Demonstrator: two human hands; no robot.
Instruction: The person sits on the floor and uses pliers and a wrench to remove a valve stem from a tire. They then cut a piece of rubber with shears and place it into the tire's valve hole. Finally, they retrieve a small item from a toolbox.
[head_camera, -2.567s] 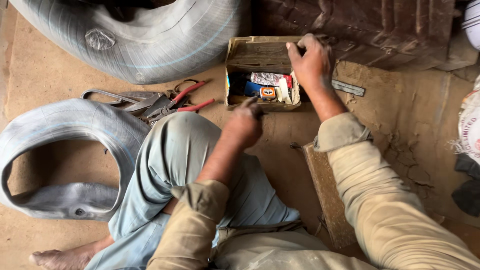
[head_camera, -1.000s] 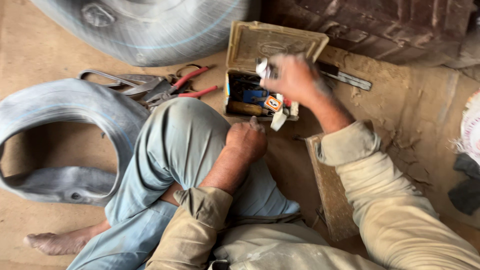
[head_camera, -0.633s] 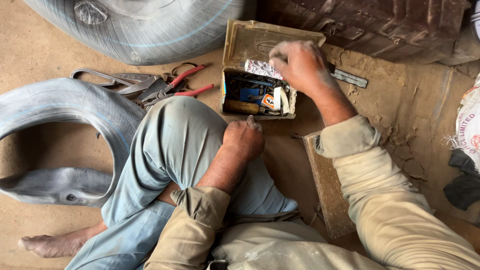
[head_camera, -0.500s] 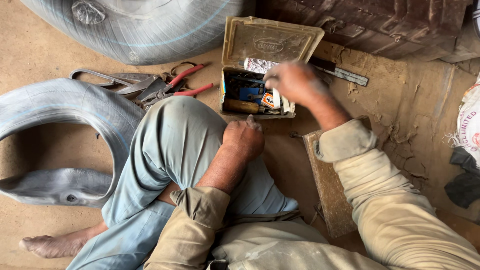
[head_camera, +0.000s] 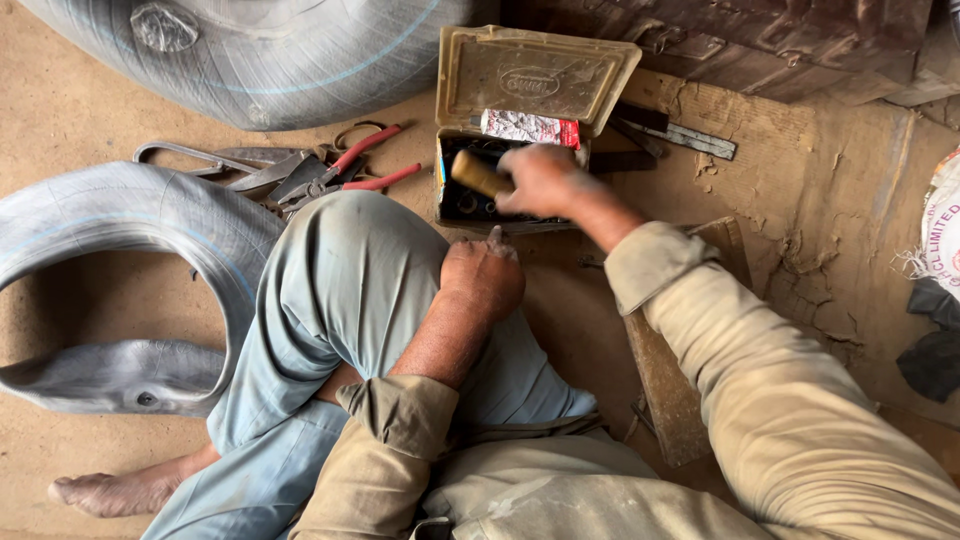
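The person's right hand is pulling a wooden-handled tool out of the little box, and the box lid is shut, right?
Not quite. The right hand does grip the wooden-handled tool over the little box, but the lid is open, tipped back behind the box, as the head view shows. The left hand rests on the knee.

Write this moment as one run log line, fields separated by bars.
right hand: grips wooden handle over open box | left hand: rests on knee | pliers: on ground beside box
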